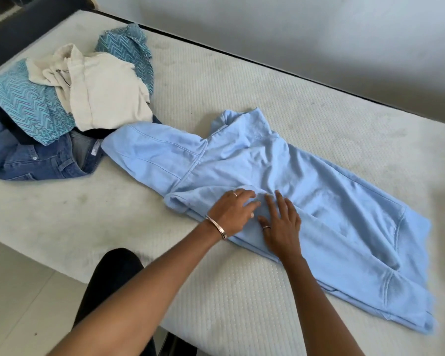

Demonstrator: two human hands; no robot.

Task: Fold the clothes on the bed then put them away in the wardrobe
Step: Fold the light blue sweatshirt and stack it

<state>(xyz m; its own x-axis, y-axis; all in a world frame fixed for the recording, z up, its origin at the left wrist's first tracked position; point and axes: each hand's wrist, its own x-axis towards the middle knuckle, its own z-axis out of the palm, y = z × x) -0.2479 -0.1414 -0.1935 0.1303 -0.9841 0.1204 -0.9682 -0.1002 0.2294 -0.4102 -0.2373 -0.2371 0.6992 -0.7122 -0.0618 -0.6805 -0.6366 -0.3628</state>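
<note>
1. Head view: a light blue hoodie lies spread on the bare white mattress, hood toward the far left, hem toward the near right.
2. Left hand: fingers straight, palm flat, pressing on folded-in cloth near the hoodie's near edge. It grips nothing.
3. Right hand: fingers spread and flat on the hoodie just beside the left hand, pressing or smoothing. It grips nothing.
4. One sleeve appears tucked inward under the hands; the body is not yet folded over. Judged: hoodie fold at an early stage.
5. Pile at far left of the mattress: a cream top on a teal zigzag garment, with blue jeans and something dark beneath. These look loosely heaped, not neatly folded.
6. Wardrobe not in view.
7. Remaining, as judged: finish the hoodie, fold the pile, carry everything to the wardrobe. Most of the task is still ahead.
</note>
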